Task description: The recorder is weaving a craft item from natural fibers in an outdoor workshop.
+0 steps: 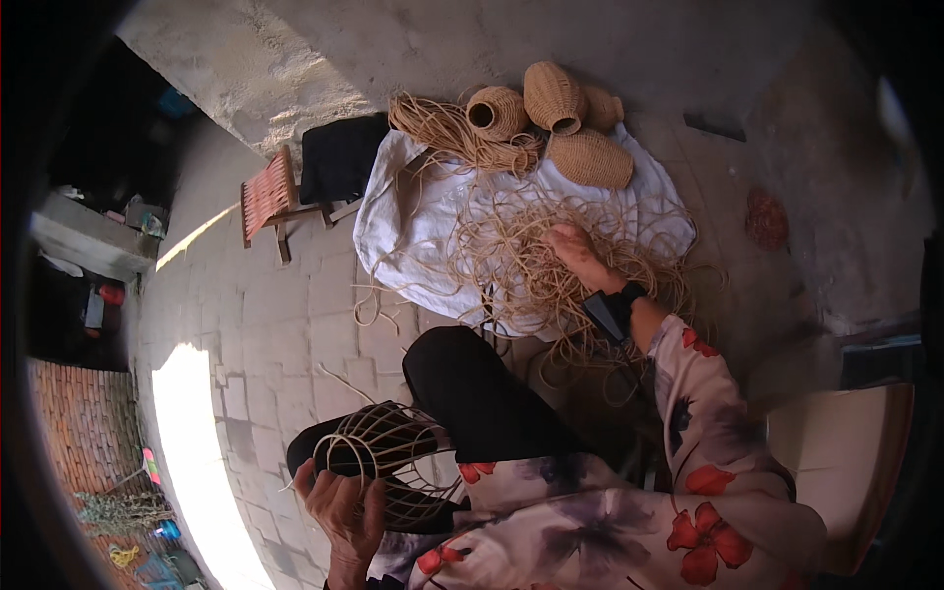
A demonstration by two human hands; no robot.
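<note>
Tan cord snarl at centre, bare rib frame at lower left

Left hand (344, 506): grip closed on the ring of a pale, round rib frame (401, 472), lower left of frame, against the black trouser leg (482, 383). Right hand (578, 248): fingers down in the loose cord tangle (506, 261), centre; can't tell whether the grip is pinching a strand. Tangle sits on a white cloth (386, 211), some loops spilling onto the paving (280, 315).

Risks, my judgement: a hard tug could cinch crossed loops into a knot, or drag the whole heap. Black wrist device (610, 313), right by the loops, could snag one. Squeezing the ring too hard could bend thin, unfilled ribs. Woven cord jars (590, 159), upper middle, lie on their sides; pulled cloth could roll them.
</note>
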